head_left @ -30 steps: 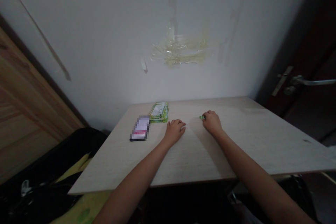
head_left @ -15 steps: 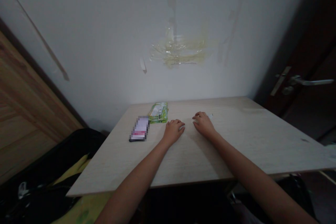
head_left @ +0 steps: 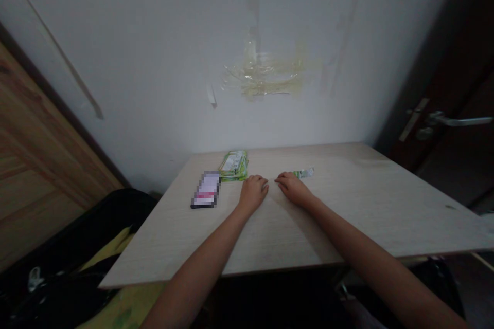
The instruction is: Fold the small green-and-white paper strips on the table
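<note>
My left hand [head_left: 253, 191] rests on the table with its fingers curled in toward the thumb. A small greyish bit shows between them, too small to name. Just right of it is my right hand [head_left: 294, 188], its fingers drawn together and pointing left; whatever they may pinch is hidden. A narrow gap separates the two hands. Behind the right hand lies a green-and-white strip of packaging [head_left: 306, 172], partly covered by that hand. Left of my left hand sits a stack of green-and-white packets [head_left: 233, 164].
A phone [head_left: 207, 189] with a lit, blurred screen lies in front of the packets. The pale wooden table [head_left: 347, 205] meets a wall [head_left: 154, 61] bearing peeling clear tape [head_left: 266, 74]. A dark door with a metal handle [head_left: 463, 121] stands at right, wooden panelling [head_left: 34, 154] at left.
My right hand has moved left and slightly nearer, and its fingers have closed together. More of the packaging strip behind it now shows. My left hand has barely shifted.
</note>
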Demonstrator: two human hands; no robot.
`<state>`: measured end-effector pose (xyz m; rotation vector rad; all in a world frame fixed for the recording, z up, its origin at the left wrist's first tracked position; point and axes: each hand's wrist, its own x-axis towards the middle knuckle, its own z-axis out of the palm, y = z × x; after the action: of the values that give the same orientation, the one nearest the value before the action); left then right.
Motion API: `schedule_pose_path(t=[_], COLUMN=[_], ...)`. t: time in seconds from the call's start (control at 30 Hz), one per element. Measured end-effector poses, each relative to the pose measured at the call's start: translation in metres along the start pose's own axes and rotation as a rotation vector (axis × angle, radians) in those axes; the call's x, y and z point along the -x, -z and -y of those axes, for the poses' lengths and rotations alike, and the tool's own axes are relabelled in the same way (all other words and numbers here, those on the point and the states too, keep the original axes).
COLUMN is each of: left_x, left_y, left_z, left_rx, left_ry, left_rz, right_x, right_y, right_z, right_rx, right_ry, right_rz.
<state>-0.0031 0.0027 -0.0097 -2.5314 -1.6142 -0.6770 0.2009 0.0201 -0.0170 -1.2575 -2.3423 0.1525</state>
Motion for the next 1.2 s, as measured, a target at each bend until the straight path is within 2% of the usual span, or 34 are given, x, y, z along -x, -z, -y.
schedule_pose_path(t=[0.17, 0.23, 0.33, 0.47, 0.73, 0.9, 1.03, 1.2], left_x=[0.004, 0.004, 0.004, 0.004, 0.005, 0.004, 0.004, 0.004], left_y=[0.006, 0.007, 0.005, 0.003, 0.01, 0.006, 0.004, 0.01], left_z=[0.003, 0.007, 0.012, 0.014, 0.01, 0.017, 0.022, 0.018], left_rx=[-0.251, -0.296, -0.292, -0.273, -0.303, -0.313, -0.304, -0.312], left_ry=[0.231, 0.339, 0.398, 0.385, 0.337, 0.303, 0.305, 0.264], left_rz=[-0.101, -0.07, -0.014, -0.006, -0.068, -0.107, -0.094, -0.087], right_x=[0.0, 0.0, 0.0, 0.002, 0.002, 0.001, 0.002, 0.002], right_y=[0.001, 0.002, 0.004, 0.006, 0.006, 0.005, 0.006, 0.009], right_z=[-0.001, 0.0, 0.001, 0.004, 0.001, -0.001, 0.0, 0.002], right_rx=[-0.026, -0.032, -0.034, -0.036, -0.044, -0.051, -0.06, -0.062], right_ry=[-0.008, -0.01, -0.011, -0.013, -0.004, -0.001, 0.002, -0.005], right_rz=[0.001, 0.002, 0.011, 0.005, 0.015, 0.021, 0.014, 0.023])
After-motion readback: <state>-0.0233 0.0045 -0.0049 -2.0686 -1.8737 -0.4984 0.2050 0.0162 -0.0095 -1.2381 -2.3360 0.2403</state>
